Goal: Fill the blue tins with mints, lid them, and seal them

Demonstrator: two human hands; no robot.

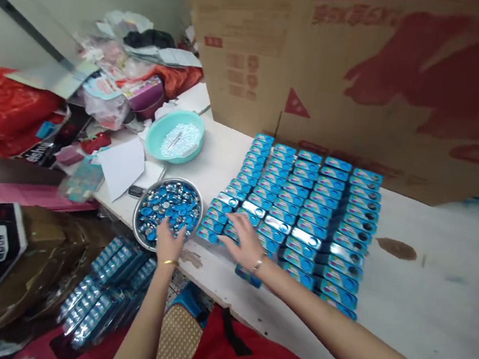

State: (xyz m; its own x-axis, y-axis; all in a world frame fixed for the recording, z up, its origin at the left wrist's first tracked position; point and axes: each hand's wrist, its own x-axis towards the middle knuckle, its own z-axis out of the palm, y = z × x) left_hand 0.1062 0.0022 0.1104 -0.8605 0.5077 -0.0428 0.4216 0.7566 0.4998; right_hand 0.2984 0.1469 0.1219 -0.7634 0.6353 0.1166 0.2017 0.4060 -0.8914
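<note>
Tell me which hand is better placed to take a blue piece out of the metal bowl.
The left hand, I'd judge: its fingers reach into the metal bowl, at the blue pieces. The right hand is farther right, at the rows of blue packs.

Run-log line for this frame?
left hand: in metal bowl of blue-silver discs | right hand: at blue boxes | teal basin: behind bowl

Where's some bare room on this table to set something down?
The widest bare tabletop lies right of the blue box rows; a smaller patch sits between them and the turquoise basin. It's crowded around the metal bowl and toward the piled bags.
</note>
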